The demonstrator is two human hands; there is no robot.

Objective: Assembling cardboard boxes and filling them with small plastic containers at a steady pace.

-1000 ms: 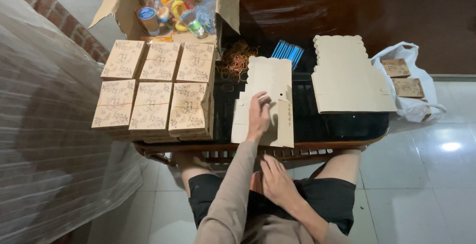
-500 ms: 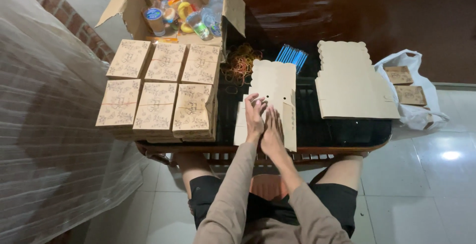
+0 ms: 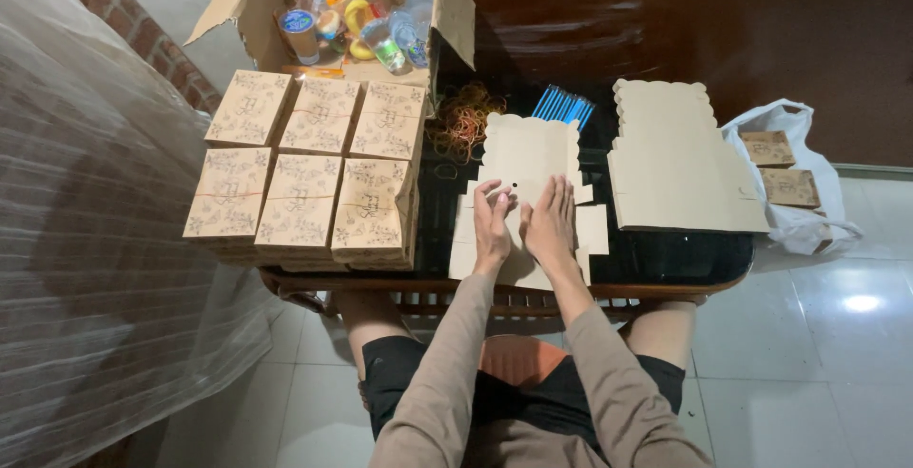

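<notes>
We see both hands resting on a flat, unfolded cardboard box blank (image 3: 529,192) on the dark table (image 3: 666,257): left hand (image 3: 492,224) fingers curled, right hand (image 3: 553,223) open, pressing flat.

Flat tan die-cut box blank (image 3: 526,159), scalloped top edge, lying unfolded on dark table.

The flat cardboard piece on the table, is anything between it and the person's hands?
No. Both the left hand and the right hand lie straight on the flat cardboard piece, nothing between. The rubber bands and the stack of flat cardboard pieces sit off to the sides.
</notes>
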